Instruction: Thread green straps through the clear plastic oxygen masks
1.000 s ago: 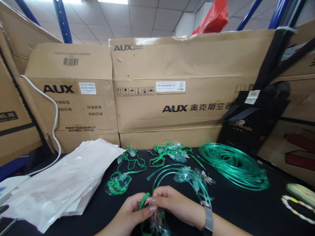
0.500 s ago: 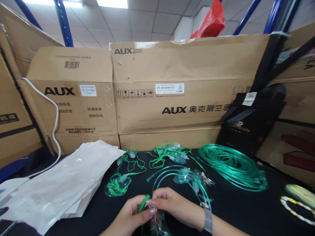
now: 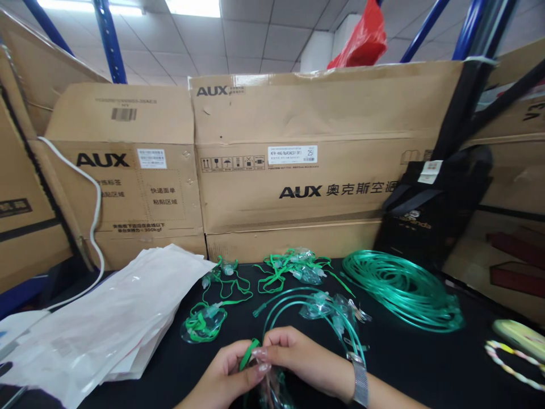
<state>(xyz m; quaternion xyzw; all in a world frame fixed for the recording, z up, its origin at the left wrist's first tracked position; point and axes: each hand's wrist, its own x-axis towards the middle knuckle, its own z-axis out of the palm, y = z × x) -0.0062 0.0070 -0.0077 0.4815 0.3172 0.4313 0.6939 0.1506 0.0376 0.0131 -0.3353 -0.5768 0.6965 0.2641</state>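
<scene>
Near the bottom centre, my left hand (image 3: pixel 232 375) and my right hand (image 3: pixel 300 360) meet, thumbs and fingers pinched together on a clear mask (image 3: pixel 275 392) with a green strap (image 3: pixel 249 355). The strap's end sticks up between the hands; the mask hangs below them, partly cut off by the frame. Green tubing (image 3: pixel 293 298) curves behind my right hand and passes near my watch. Two clear pieces (image 3: pixel 323 307) with small metal parts lie inside that curve. To the left rests another mask (image 3: pixel 204 322) with its green strap bunched on it.
More masks with green straps (image 3: pixel 298 267) lie further back. A coil of green tubing (image 3: pixel 402 292) is at the right, beside a black bag (image 3: pixel 426 216). White plastic bags (image 3: pixel 123 312) are stacked at the left. Cardboard boxes (image 3: pixel 332 119) stand behind. A beaded bracelet (image 3: pixel 515 369) lies far right.
</scene>
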